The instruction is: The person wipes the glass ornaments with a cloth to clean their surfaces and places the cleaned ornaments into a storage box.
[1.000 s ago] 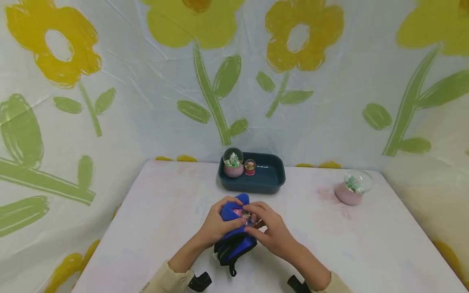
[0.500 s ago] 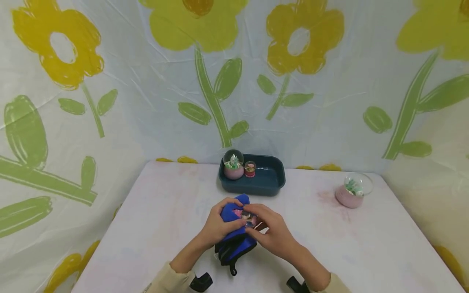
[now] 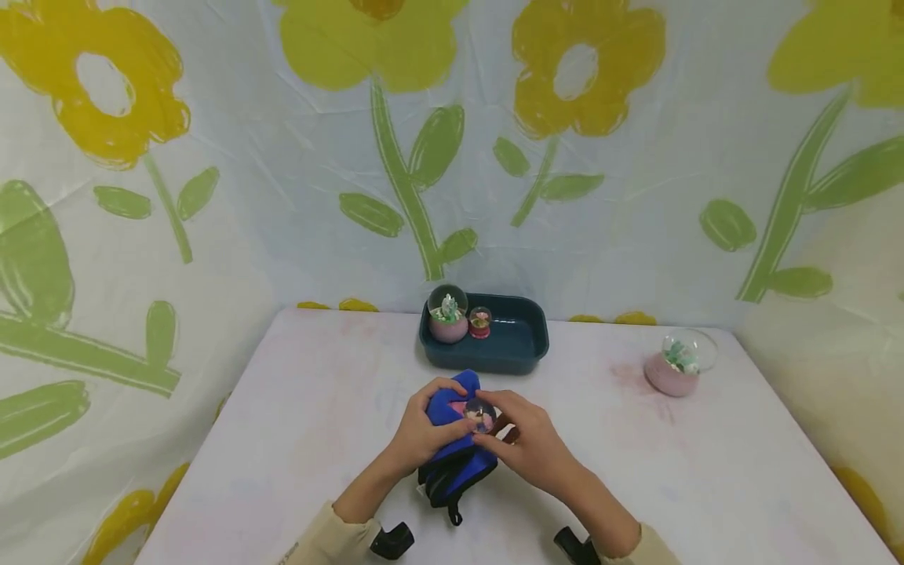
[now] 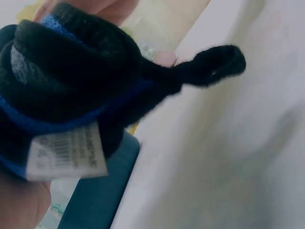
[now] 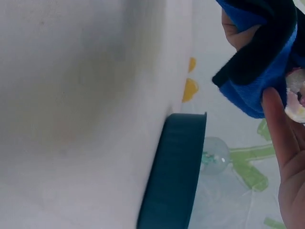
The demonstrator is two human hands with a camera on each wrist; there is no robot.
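Observation:
In the head view my left hand (image 3: 417, 433) grips a folded blue cloth with black edging (image 3: 466, 473), the thumb on its near side. A small snow globe (image 3: 481, 413) with a clear dome sits against the cloth, its pinkish base partly covered. My right hand (image 3: 533, 439) pinches that globe from the right, between thumb and fingers. The left wrist view shows the cloth's dark underside (image 4: 81, 71), a white label (image 4: 69, 152) and a black hanging loop (image 4: 214, 66). Part of the globe (image 5: 296, 102) shows beside the right fingers in the right wrist view.
Behind the hands stands a dark teal tray (image 3: 519, 362) holding a larger pink-based snow globe (image 3: 448, 327) and a small red-based one (image 3: 480, 322). Another pink-based globe (image 3: 672, 375) stands tilted at the table's right. A flower-printed sheet (image 3: 297, 196) hangs behind the table.
The snow globe has turned in the right fingers, so its round dome shows more plainly. The cloth's lower end has shifted slightly right. Both hands keep nearly the same place.

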